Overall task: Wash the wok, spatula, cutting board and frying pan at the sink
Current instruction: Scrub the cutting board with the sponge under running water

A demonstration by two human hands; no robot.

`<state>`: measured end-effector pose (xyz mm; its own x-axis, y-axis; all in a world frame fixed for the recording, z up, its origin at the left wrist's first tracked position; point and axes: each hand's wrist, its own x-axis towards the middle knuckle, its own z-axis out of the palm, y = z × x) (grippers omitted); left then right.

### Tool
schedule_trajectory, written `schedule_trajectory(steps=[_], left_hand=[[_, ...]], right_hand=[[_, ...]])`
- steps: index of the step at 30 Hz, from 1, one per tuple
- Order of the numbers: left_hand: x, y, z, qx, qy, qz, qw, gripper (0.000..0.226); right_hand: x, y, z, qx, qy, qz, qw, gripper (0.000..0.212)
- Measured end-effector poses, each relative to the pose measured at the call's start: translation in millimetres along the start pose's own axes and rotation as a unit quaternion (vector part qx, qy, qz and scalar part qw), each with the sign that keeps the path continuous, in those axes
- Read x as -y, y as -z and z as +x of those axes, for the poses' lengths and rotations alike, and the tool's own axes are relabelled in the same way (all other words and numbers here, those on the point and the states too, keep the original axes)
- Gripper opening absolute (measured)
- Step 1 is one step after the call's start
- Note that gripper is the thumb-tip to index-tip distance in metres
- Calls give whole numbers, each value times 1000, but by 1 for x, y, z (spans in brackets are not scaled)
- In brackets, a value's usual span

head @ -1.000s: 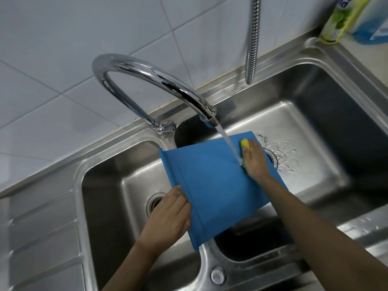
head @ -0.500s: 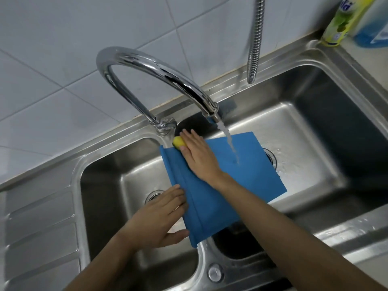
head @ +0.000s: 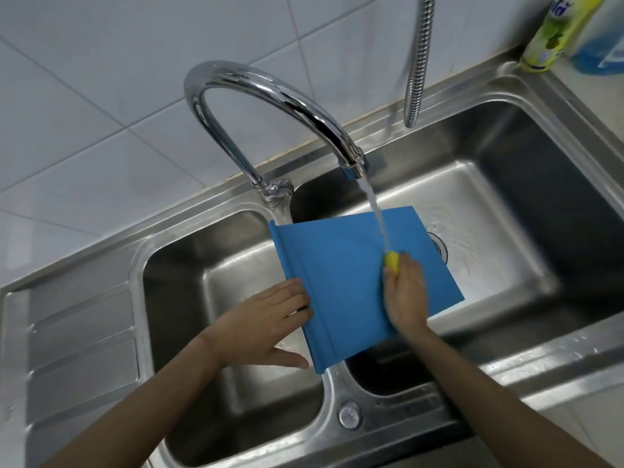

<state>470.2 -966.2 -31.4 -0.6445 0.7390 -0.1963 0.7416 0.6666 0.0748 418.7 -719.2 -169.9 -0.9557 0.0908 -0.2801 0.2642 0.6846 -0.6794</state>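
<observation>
Left hand: the left hand is being kept at the near-left edge of the flat blue plastic cutting board, fingers lying straight against that edge and thumb spread out below it; nothing is being gripped in a fist here.
Right hand: the right hand is being pressed down on the board's top face, fingers curled over a small yellow sponge that is being held against the blue surface.
Cutting board: it is being held tilted across the divider of the double-bowl stainless steel sink, its near corner sitting over the divider and its far half reaching out over the right bowl.
Water: a thin stream of water is being poured onto the board, landing just beside the sponge.
Faucet: the curved chrome gooseneck faucet is being run, its spout arching over the right bowl.
Right bowl: the round drain is partly being hidden by the board's far edge.
Back wall: a ribbed metal hose is being left hanging against the white tiles.
Far corner: a green-and-yellow bottle and a blue bottle are being kept at the sink's far-right corner, side by side.
</observation>
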Motion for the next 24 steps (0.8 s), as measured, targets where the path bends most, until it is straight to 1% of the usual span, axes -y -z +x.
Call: schedule_trajectory(steps=[4,6,8,10,12,14,16,19,21,22,24], left_hand=[[2,-5,2,-22,-18,20,999,56],[4,-7,2,-30,-24,19,999,57],[4,-9,3,-39,-28,16,999,55],[3,-14,8,-44,-28,21,998,54],[1,-19,16,-52,-33,37,997,55],[1,-19,21,-59,-44,53,996,55],[1,-17,22,-59,-54,72,994,55],[-1,-12,21,-61,-67,88,992,55],[-3,-9,17,-70,-78,84,991,55],[-3,-8,13,-74,-81,81,991,55],[-2,-4,1,-81,-82,77,990,56]], right_hand=[[69,-19,-57,72,151,12,986,69],[80,-22,-79,84,178,13,980,67],[70,-19,-86,87,181,4,980,64],[51,-13,-78,69,157,-41,984,66],[38,-8,-56,51,88,-75,992,73],[31,-6,-28,53,27,-71,996,70],[18,-4,0,41,15,-70,997,65],[1,4,37,16,-15,-46,999,64],[7,6,43,4,-46,-11,999,58],[14,4,40,1,-53,6,999,58],[31,-8,21,0,-35,37,999,64]])
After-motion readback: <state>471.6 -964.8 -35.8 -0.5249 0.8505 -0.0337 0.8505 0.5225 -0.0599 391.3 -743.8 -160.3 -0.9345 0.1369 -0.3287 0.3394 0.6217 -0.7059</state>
